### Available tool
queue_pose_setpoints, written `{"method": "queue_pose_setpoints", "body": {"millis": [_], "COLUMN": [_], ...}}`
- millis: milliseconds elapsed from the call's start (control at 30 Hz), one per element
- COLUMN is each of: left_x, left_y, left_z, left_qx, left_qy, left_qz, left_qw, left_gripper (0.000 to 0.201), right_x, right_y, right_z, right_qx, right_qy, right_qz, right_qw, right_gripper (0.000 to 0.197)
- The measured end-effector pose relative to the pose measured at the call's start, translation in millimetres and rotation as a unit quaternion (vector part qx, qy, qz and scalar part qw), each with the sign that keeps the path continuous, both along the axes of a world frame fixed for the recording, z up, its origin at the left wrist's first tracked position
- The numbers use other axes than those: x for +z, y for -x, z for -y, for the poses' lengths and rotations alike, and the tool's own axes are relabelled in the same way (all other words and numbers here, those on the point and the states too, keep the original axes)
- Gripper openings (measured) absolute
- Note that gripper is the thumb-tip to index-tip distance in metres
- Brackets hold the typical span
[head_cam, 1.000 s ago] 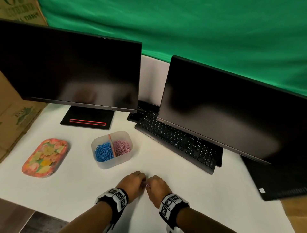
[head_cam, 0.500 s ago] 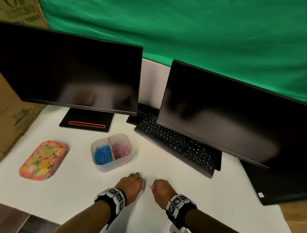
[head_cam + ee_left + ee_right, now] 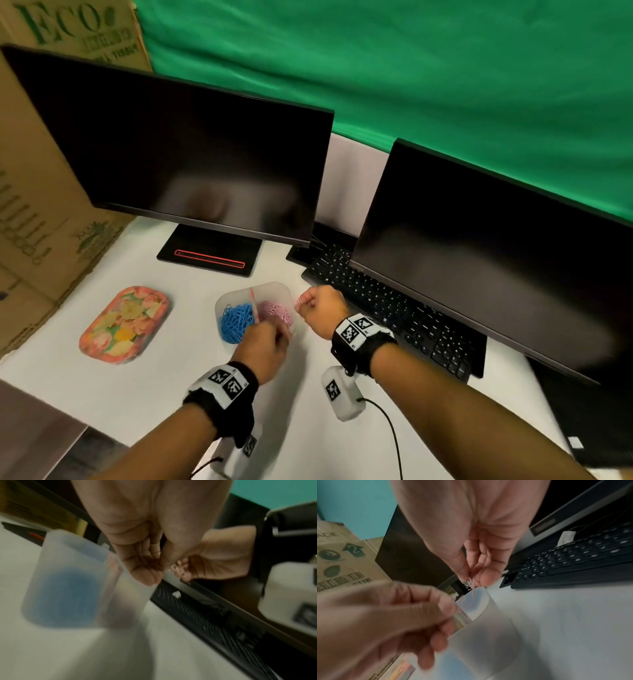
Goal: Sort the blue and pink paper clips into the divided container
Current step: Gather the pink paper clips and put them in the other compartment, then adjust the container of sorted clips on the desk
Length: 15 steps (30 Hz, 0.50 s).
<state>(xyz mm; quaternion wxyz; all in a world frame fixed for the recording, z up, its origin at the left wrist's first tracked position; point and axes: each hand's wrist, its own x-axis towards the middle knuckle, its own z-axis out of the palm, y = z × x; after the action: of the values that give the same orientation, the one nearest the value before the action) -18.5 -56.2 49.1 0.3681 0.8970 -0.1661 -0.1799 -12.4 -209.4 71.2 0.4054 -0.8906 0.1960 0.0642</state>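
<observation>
A pink paper clip (image 3: 472,586) is pinched in the right hand (image 3: 320,308) beside the divided container (image 3: 274,291) on the tabletop (image 3: 428,411); release over the pink side is judged next. The left hand (image 3: 263,346) is curled over the near rim; whether anything is held cannot be told.

Frosted translucent plastic container (image 3: 274,291), glossy dark monitor screens (image 3: 191,164), matt white tabletop (image 3: 164,387), brown cardboard box (image 3: 37,219)

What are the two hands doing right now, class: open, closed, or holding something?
Left hand: fingers curled over the divided container; whether it holds anything cannot be told.
Right hand: closed, pinching a pink paper clip beside the container's pink side.
</observation>
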Motion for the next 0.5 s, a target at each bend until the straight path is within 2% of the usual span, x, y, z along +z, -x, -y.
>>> {"method": "queue_pose_setpoints", "body": {"millis": [133, 200, 300, 367, 433, 500], "left_x": [20, 19, 14, 15, 17, 18], "left_y": [-39, -53, -62, -63, -66, -74], "left_z": [2, 3, 2, -2, -15, -40], "left_qx": [0.104, 0.11, 0.08, 0.086, 0.116, 0.145], "left_qy": [-0.004, -0.056, -0.093, -0.072, -0.017, -0.005], "left_qz": [-0.006, 0.001, -0.006, -0.006, -0.002, 0.031], "left_qw": [0.995, 0.992, 0.992, 0.994, 0.993, 0.989], "left_gripper": [0.02, 0.012, 0.016, 0.016, 0.014, 0.012], "right_x": [-2, -3, -3, -1, -1, -5], "right_y": [-22, -27, -28, -25, -18, -8], "right_z": [-18, -23, -23, -17, -9, 1], "right_qx": [-0.005, -0.017, -0.03, -0.021, -0.018, -0.026], "right_qy": [0.009, 0.031, 0.025, 0.012, 0.008, 0.002], "right_qz": [-0.026, -0.032, -0.037, -0.03, -0.008, 0.01], "right_qw": [1.0, 0.999, 0.999, 0.999, 1.0, 1.0], "right_gripper": [0.011, 0.01, 0.013, 0.017, 0.016, 0.014]}}
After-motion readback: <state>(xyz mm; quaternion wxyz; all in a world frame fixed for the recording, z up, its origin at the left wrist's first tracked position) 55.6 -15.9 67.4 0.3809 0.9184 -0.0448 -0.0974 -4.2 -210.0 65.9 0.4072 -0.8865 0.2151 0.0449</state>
